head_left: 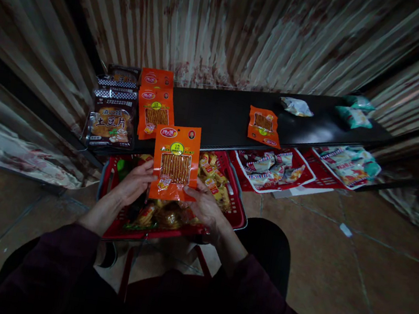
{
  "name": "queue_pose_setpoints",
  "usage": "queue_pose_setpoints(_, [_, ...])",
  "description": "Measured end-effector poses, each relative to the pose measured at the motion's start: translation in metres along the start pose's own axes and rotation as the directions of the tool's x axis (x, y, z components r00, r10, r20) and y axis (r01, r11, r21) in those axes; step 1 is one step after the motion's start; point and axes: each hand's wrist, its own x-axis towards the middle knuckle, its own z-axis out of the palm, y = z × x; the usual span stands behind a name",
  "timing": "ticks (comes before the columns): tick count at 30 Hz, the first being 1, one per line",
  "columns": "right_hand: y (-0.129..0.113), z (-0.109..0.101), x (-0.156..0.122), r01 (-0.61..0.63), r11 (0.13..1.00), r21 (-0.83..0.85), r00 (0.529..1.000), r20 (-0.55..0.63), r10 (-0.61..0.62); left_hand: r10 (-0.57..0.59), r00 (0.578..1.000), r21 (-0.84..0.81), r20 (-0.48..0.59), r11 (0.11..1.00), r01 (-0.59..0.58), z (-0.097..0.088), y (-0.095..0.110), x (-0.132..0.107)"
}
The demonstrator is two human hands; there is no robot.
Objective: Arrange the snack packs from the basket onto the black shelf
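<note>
The two hands share one orange snack packet (175,165), upright with its printed front facing the wearer. The left hand (134,186) has its fingers closed at the left edge; the right hand (205,204) pinches the lower right corner, thumb across the front. Neither is spread wide.

Since the top of the packet has no support, a loosened pinch on that glossy film could let it tip or slip. It would probably drop into the red basket (239,216) directly beneath the hands, among the yellow-wrapped snacks (220,190).

Ahead and left of the hands, overlapping orange packets (155,108) stand beside dark potato-chip packets (111,123) on the black worktop (216,113); a knock from the left knuckles might slide them out of line. Ahead and right of the hands, a lone orange packet (263,127) lies at the front edge, so a brushing sleeve could tip it off.
</note>
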Motion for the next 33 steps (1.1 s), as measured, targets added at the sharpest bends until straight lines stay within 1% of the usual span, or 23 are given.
queue_pose_setpoints(2, [-0.001, -0.003, 0.002, 0.02, 1.0, 0.006, 1.0, 0.017, -0.02, -0.029, 1.0, 0.027, -0.002, 0.999, 0.029, 0.003, -0.002, 0.0])
queue_pose_setpoints(4, [0.001, -0.008, 0.004, 0.037, 0.999, 0.009, 0.999, 0.017, -0.037, -0.043, 0.999, 0.056, -0.029, 0.997, 0.044, 0.005, -0.005, 0.0])
queue_pose_setpoints(8, [0.001, -0.013, 0.007, 0.02, 0.999, -0.039, 1.0, -0.002, -0.02, -0.005, 0.999, 0.076, -0.031, 0.997, 0.007, 0.009, -0.011, 0.002])
queue_pose_setpoints(12, [-0.003, -0.01, 0.005, 0.057, 0.996, -0.065, 0.998, -0.033, -0.059, 0.028, 0.997, 0.076, -0.076, 0.997, -0.022, 0.011, -0.016, 0.005])
queue_pose_setpoints(15, [-0.004, -0.01, 0.006, 0.062, 0.994, -0.085, 0.997, -0.048, -0.066, 0.045, 0.993, 0.077, -0.107, 0.996, -0.037, 0.011, -0.019, 0.008])
queue_pose_setpoints(19, [-0.004, -0.012, 0.013, 0.12, 0.981, -0.15, 0.991, -0.047, -0.128, 0.073, 0.988, 0.14, -0.135, 0.989, -0.054, 0.009, -0.017, 0.011])
queue_pose_setpoints(22, [-0.008, -0.01, 0.021, 0.155, 0.966, -0.205, 0.986, -0.025, -0.163, 0.107, 0.979, 0.183, -0.175, 0.98, -0.075, 0.008, -0.011, 0.016])
queue_pose_setpoints(26, [-0.021, -0.002, 0.036, 0.17, 0.963, -0.209, 0.984, -0.008, -0.175, 0.184, 0.958, 0.207, -0.221, 0.969, -0.138, 0.008, 0.003, 0.026])
queue_pose_setpoints(30, [-0.037, 0.008, 0.059, 0.187, 0.958, -0.217, 0.982, 0.016, -0.188, 0.306, 0.907, 0.288, -0.289, 0.931, -0.223, 0.007, 0.025, 0.041])
queue_pose_setpoints(33, [-0.046, 0.016, 0.082, 0.222, 0.952, -0.211, 0.974, 0.012, -0.224, 0.394, 0.866, 0.351, -0.308, 0.893, -0.281, 0.003, 0.038, 0.052])
